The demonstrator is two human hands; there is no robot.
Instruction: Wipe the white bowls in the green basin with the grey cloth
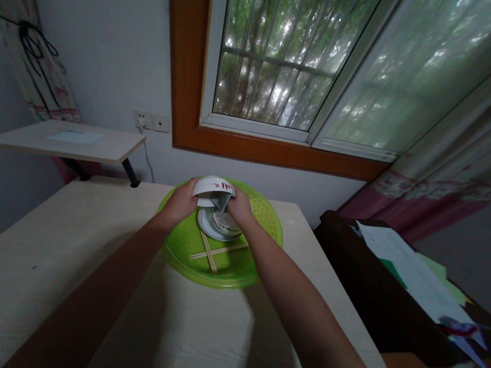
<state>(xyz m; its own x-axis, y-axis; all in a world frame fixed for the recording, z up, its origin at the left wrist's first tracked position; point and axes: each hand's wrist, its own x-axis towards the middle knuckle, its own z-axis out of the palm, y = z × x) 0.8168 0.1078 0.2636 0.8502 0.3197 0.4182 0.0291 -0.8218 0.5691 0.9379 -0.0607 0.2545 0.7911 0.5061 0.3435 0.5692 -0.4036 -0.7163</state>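
Note:
My left hand (181,201) grips a white bowl (213,187) with red marks, tilted on its side above a green basin (183,242). My right hand (239,207) is closed on a grey cloth (220,202) pressed against the bowl. Below them in the basin lie a white plate (208,227) with a small bowl (226,224) on it, and wooden chopsticks (214,251) crossed on the basin floor.
The basin stands at the far side of a pale wooden table (59,256). A small side table (65,141) is at the left by the wall. A dark cabinet (370,303) with papers (410,272) stands at the right. A window and curtain are ahead.

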